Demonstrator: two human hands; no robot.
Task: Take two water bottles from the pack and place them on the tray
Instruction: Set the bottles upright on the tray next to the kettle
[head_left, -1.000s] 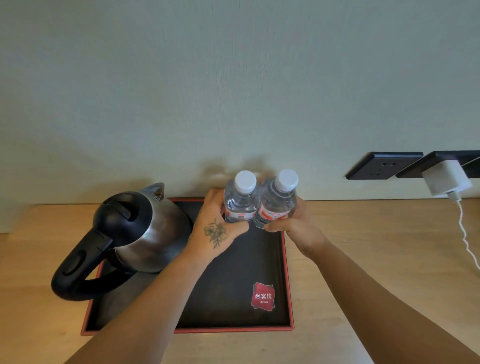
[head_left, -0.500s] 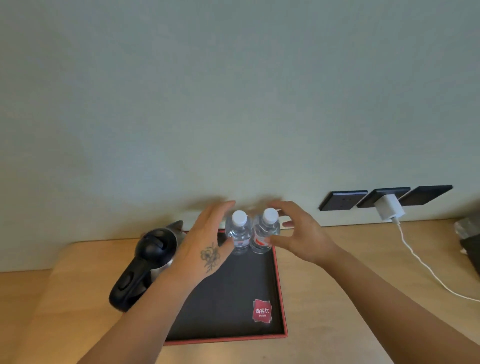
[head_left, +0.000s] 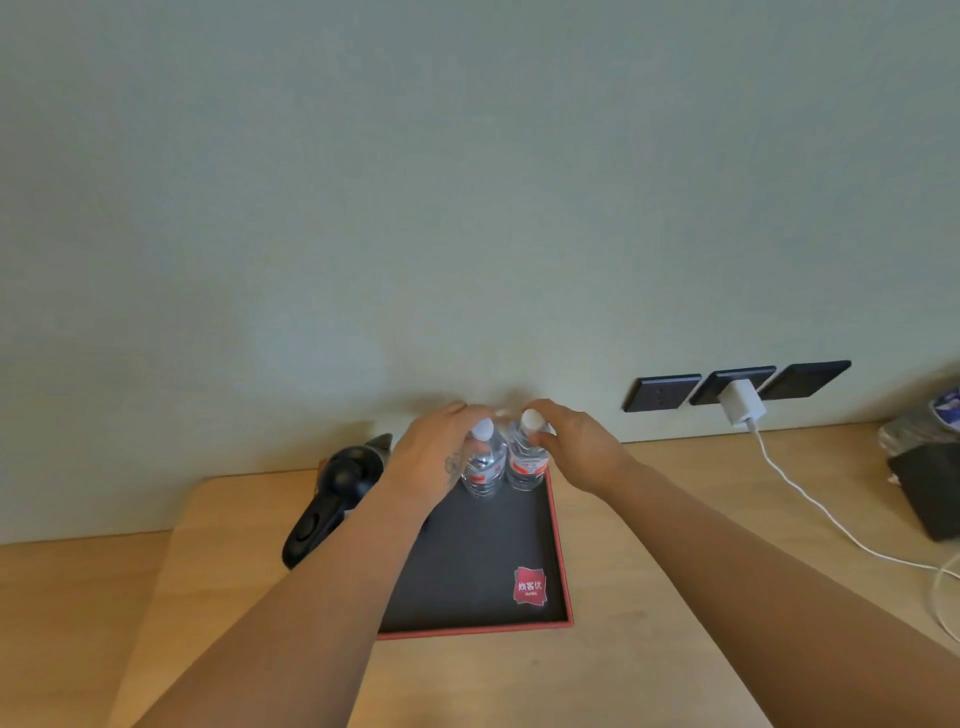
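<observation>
Two clear water bottles with white caps and red labels stand upright, side by side, at the far right corner of the black, red-rimmed tray (head_left: 483, 566). My left hand (head_left: 431, 457) curls over the cap of the left bottle (head_left: 485, 465). My right hand (head_left: 576, 447) pinches the cap of the right bottle (head_left: 527, 467) between thumb and fingers. At the far right edge lies a plastic-wrapped pack (head_left: 930, 421), partly cut off by the frame.
A steel kettle with a black handle (head_left: 332, 499) occupies the tray's left side, partly behind my left forearm. On the wall are dark sockets (head_left: 662, 392); a white charger (head_left: 735, 402) trails its cable over the wooden desk. A dark box (head_left: 930, 493) sits at the right.
Both hands let go of the bottles' bodies, opened, then rose to the caps. The bottles stay standing on the tray. The view has pulled back and tilted up.
</observation>
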